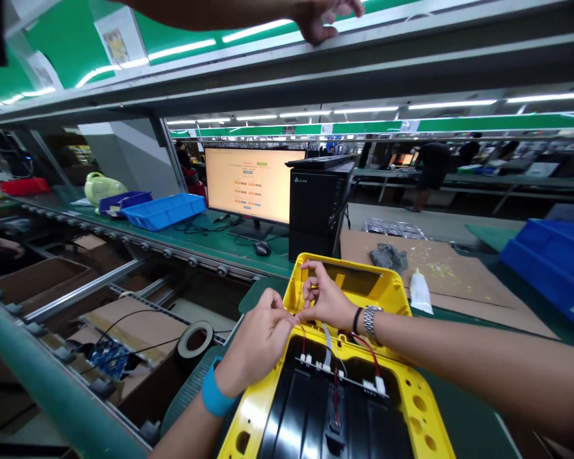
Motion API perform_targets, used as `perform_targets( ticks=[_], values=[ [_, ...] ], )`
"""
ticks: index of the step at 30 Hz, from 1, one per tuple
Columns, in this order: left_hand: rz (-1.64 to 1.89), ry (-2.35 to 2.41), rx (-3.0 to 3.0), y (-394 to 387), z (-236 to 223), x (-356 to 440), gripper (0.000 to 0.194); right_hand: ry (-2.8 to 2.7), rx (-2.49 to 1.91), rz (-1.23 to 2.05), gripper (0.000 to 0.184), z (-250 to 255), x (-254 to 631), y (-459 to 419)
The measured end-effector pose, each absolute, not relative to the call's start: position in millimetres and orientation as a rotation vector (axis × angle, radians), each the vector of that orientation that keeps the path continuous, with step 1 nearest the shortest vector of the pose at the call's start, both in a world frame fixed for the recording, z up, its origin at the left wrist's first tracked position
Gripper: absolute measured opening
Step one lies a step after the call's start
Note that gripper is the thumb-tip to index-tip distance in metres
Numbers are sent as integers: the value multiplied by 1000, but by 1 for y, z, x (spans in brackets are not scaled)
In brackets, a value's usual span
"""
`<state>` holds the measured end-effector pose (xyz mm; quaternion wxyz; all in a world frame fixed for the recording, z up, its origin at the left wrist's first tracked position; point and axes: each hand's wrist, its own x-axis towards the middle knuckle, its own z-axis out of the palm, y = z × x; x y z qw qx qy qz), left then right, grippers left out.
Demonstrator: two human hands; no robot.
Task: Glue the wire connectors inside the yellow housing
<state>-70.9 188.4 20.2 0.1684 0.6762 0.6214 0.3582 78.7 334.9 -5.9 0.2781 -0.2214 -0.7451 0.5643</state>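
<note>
A yellow plastic case (pixel 268 408) lies opened in front of me, its lid part (pixel 387 290) tipped back against the black computer tower. My left hand (pixel 263 338), with a blue wristband, pinches at the hinge side of the case. Tip to tip with it, the thumb of my right hand (pixel 328 296) presses there too, its other fingers bent over the lid. A thin red wire (pixel 303 341) runs from the circuit board (pixel 344 377) up to the pinched fingertips, which partly hide it. A grey ribbon cable (pixel 327 344) and a thicker red wire (pixel 370 354) also cross between the halves.
Behind stand a monitor (pixel 253 182), a computer tower (pixel 316 207) and a mouse (pixel 261 248). Cardboard (pixel 463 274) with a white tube (pixel 419 292) and grey cloth (pixel 388 257) lies right. Blue bins (pixel 165 210) flank the bench; tape (pixel 196 341) sits left. Another person's arm (pixel 310 19) reaches overhead.
</note>
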Motion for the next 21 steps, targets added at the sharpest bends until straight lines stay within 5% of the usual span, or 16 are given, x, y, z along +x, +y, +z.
perform_targets(
  ticks=[17, 21],
  values=[
    [460, 1819, 2496, 201, 43, -70, 41, -1909, -804, 1302, 89, 58, 175, 322],
    [451, 1621, 2570, 217, 57, -66, 26, -1848, -909, 1344, 75, 62, 204, 293]
  ],
)
